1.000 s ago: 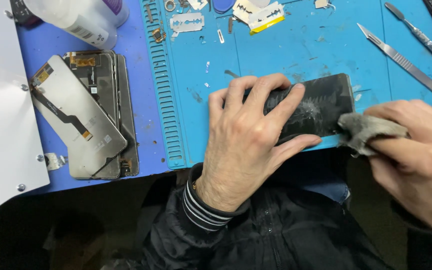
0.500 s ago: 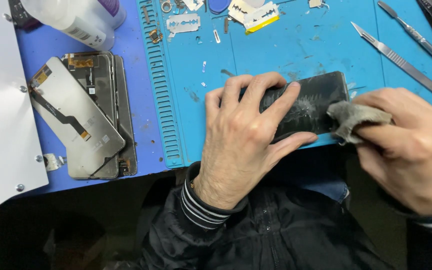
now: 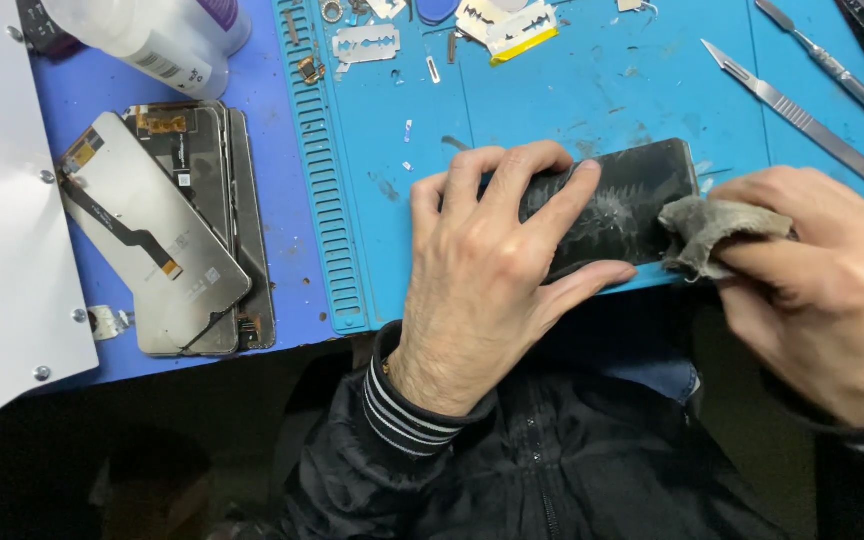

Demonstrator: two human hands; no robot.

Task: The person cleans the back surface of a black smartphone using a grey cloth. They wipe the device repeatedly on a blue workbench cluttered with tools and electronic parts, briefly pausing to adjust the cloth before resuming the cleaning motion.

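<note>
The phone (image 3: pixel 622 205) lies flat on the blue mat (image 3: pixel 552 100) near the desk's front edge, long axis left to right. The left hand (image 3: pixel 492 270) presses it down, fingers spread. The right hand (image 3: pixel 822 290) pinches a grey cloth (image 3: pixel 717 230) against its right end.

Left hand (image 3: pixel 487 270) flat, fingers spread, right hand (image 3: pixel 817 290) pinched closed, both hands palm-down

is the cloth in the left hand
No, the right hand pinches the grey cloth against the dark phone, while the left hand only presses the phone down.
</note>
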